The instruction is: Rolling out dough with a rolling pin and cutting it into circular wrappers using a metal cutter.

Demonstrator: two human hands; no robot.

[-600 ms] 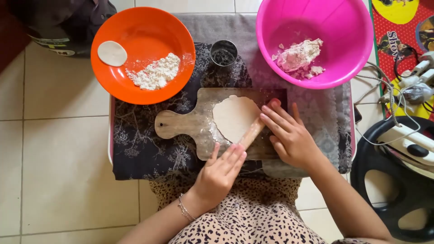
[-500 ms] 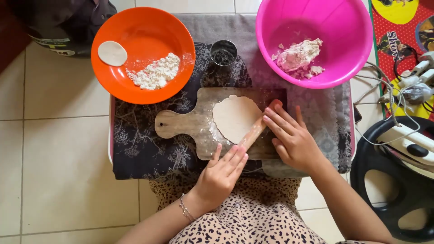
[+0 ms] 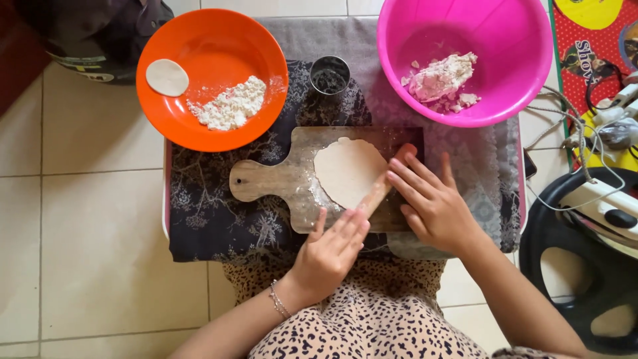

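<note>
Both hands lie flat and open, fingers stretched, palms pressing down on a slim wooden rolling pin (image 3: 380, 191). Left hand (image 3: 330, 251) covers the pin's near end at about 7 o'clock from the dough; right hand (image 3: 430, 206) covers the far end at about 3 o'clock. Neither hand grips: open palms let the pin turn freely beneath them.

Pin lies slantwise across the lower right edge of a thin, pale, roughly round disc of flattened dough (image 3: 347, 171). Dough sits right of middle on a paddle-shaped wooden board (image 3: 279, 183), handle pointing to 9 o'clock, board dusted with flour, probably against sticking. Board rests on a dark cloth with a pale branch print (image 3: 212, 213), spread over a low surface and likely there to catch flour.

At 11 o'clock from the board: round orange plastic bowl (image 3: 212, 60) holding a heap of white flour (image 3: 229, 106) and one small pale dough disc (image 3: 167, 77). At 12 o'clock: small steel cup (image 3: 330, 73). At 1 o'clock: large pink plastic basin (image 3: 465, 40) with a ragged lump of dough (image 3: 440, 78). All within arm's reach.

Against the frames half a second back: hands have slid slightly away from the body, pin with them, further onto the dough. Bowls and cup unchanged.
</note>
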